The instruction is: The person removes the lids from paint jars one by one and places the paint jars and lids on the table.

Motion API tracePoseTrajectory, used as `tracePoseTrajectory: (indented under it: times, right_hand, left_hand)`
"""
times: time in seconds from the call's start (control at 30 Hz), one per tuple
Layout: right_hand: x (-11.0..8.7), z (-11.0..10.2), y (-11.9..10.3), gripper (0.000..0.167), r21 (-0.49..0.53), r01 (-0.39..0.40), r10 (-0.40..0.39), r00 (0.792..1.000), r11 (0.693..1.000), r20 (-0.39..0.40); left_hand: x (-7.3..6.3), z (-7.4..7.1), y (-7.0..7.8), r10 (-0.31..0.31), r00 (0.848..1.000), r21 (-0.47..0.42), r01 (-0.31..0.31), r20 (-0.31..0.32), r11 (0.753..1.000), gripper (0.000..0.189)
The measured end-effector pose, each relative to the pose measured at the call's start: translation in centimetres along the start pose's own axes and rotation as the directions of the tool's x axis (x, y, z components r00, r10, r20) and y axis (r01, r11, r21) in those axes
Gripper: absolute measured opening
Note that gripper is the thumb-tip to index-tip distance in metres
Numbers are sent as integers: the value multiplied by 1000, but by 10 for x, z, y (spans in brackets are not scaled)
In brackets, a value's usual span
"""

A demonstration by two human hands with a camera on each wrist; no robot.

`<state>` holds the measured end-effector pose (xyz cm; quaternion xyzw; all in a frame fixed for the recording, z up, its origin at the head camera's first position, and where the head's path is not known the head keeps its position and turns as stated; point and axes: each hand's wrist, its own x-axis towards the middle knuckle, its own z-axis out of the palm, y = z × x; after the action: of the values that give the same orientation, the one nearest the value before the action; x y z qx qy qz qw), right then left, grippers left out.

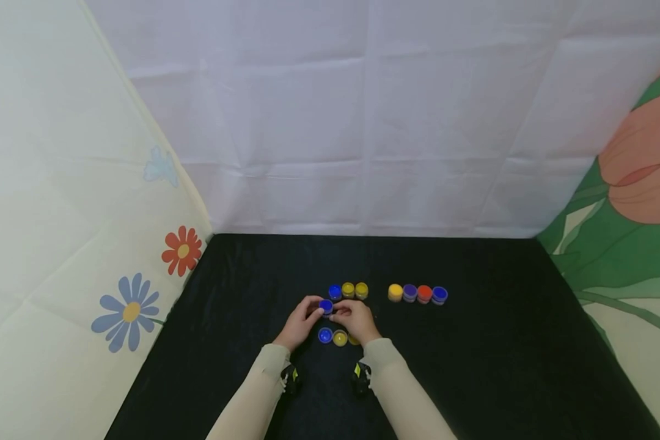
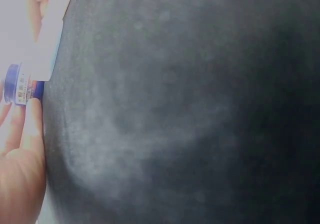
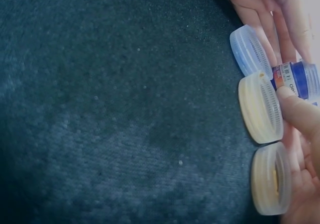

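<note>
Blue, round and label-wrapped, the small plastic jar (image 1: 326,307) is located at the lower centre of the head frame, between the hands. The fingers of the left hand (image 1: 299,326) and the right hand (image 1: 356,320) are clamped on its sides. A ribbed translucent rim shows on the jar at the right edge of the right wrist frame; it appears to be a fitted lid, but its seating cannot be confirmed. Caution: if that lid is loose, uneven twisting combined with tilt could release paint onto the black cloth-covered desk (image 1: 500,366). Excess squeeze on the smooth wall could cause the jar to slip. Forward overreach could strike the bright blue-topped round jar (image 1: 335,291) and the two yellow-topped round jars (image 1: 349,290) just beyond the hands; these look uncapped, so tipping would probably spill them. A low right hand could sweep aside the translucent blue-tinted cap (image 3: 251,52) and the two translucent yellow-tinted caps (image 3: 261,107) at the right of the right wrist frame. One yellow-tinted cap is partly covered by the right hand in the head frame, increasing the likelihood of unseen contact. The row of four multicoloured jars (image 1: 425,294), right of centre, stands apart and presents lower risk.
</note>
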<state>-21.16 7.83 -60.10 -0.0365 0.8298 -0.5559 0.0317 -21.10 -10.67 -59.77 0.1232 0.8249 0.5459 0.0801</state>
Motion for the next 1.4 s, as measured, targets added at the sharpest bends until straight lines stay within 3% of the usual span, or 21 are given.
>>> tracePoseTrajectory:
  times: [0.37,0.9,1.0,1.07,1.17,1.27,1.4]
  right_hand:
    - [-1,0,1,17,4,4,-4,1000,1000,-1]
    - [0,-1,-1,18,-2,-18,18,1000,1000,5]
    - [0,-1,-1,19,3,-22,22,1000,1000,17]
    - [0,-2,-1,20,10,-20,19,1000,1000,23]
    - [0,-3,0,22,27,-18,17,999,999,35]
    - [-1,-4,0,24,24,-12,11,999,1000,43]
    - [-2,-2,0,25,14,-1,0,999,1000,37]
  left_hand:
    - [0,0,2,1,1000,95,-2,12,995,36]
    - [-1,2,7,-30,998,0,30,-50,1000,36]
    - [-1,-2,10,23,996,64,-17,-82,998,31]
    - [0,-6,13,89,992,139,-75,-92,987,26]
    - [3,-12,21,180,982,219,-164,-56,962,19]
    - [7,-16,27,213,977,266,-207,7,941,16]
    - [13,-18,28,207,975,311,-220,74,925,15]
